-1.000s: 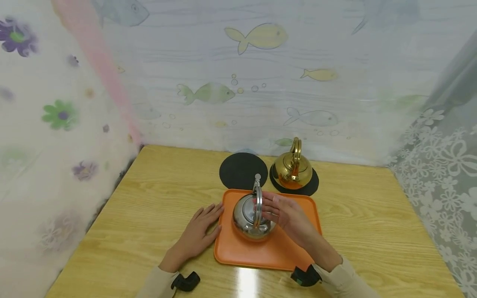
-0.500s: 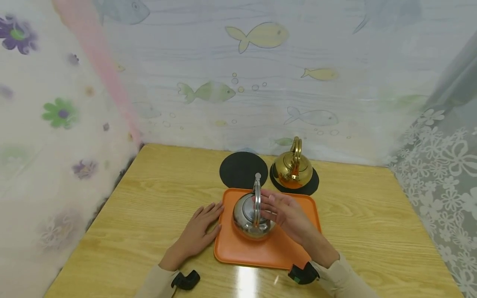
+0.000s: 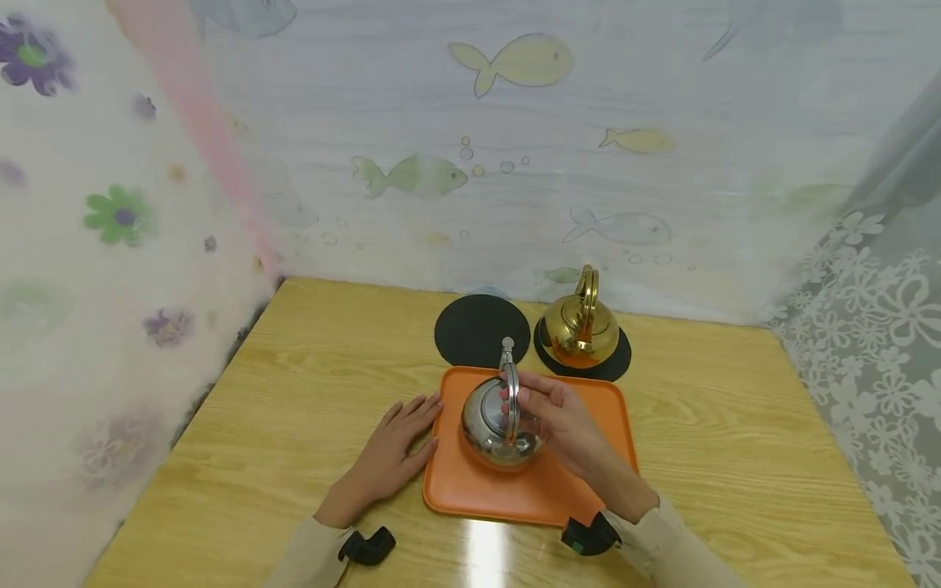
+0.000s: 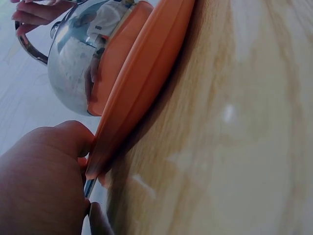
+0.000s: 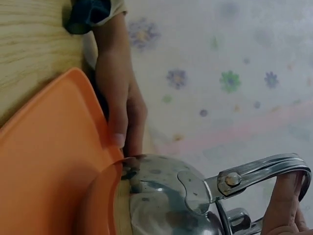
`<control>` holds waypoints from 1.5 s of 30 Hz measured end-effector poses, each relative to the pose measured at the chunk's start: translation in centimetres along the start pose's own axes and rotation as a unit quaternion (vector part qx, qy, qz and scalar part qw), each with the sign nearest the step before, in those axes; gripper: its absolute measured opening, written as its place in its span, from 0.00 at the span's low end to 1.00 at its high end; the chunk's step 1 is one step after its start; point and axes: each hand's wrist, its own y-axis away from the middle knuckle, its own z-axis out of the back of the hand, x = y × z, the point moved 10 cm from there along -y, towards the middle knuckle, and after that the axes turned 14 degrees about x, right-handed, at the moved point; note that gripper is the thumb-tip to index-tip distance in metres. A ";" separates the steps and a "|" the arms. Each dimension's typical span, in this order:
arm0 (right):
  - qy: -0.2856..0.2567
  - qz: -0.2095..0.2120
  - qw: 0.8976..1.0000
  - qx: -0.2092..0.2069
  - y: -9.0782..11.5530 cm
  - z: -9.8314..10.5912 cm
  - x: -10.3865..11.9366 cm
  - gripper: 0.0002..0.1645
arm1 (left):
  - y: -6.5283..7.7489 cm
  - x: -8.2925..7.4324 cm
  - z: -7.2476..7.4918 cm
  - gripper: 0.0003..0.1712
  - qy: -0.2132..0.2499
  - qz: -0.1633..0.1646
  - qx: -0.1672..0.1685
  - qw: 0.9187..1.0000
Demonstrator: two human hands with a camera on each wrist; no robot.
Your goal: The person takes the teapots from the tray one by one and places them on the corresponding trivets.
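A shiny silver kettle (image 3: 492, 420) with an upright handle stands on an orange tray (image 3: 470, 496). My right hand (image 3: 566, 420) holds the kettle's handle, its fingers passed through under it and the thumb against its near side. In the right wrist view, fingers (image 5: 285, 203) lie inside the handle loop. My left hand (image 3: 391, 447) lies flat with fairly straight fingers at the tray's left edge. The left wrist view has the left thumb (image 4: 73, 137) touching the tray's rim; the other fingertips are mostly hidden.
Behind the tray lies a black round mat (image 3: 481, 331). To its right a gold kettle (image 3: 581, 331) stands on a second black mat (image 3: 621, 359). The wooden table (image 3: 294, 367) meets a fish-patterned backdrop (image 3: 412, 220), with a lacy curtain (image 3: 882, 327) at the right.
My right fingers have slid further through the handle and the thumb has come down against it. The left hand has stayed put. The head view has tilted slightly.
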 end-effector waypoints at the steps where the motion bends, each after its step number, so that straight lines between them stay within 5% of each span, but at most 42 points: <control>1: 0.001 -0.002 1.000 -0.007 0.0 0.2 -0.1 0.26 | 0.0 0.0 0.0 0.32 0.001 0.000 0.000 1.000; 31: 0.074 0.037 0.994 -0.065 0.7 1.0 0.9 0.14 | 0.1 0.0 0.2 0.33 0.002 0.005 0.004 1.000; 45: 0.075 0.082 0.993 -0.043 0.6 0.7 1.4 0.14 | 0.1 0.0 0.1 0.33 0.006 0.007 0.008 1.000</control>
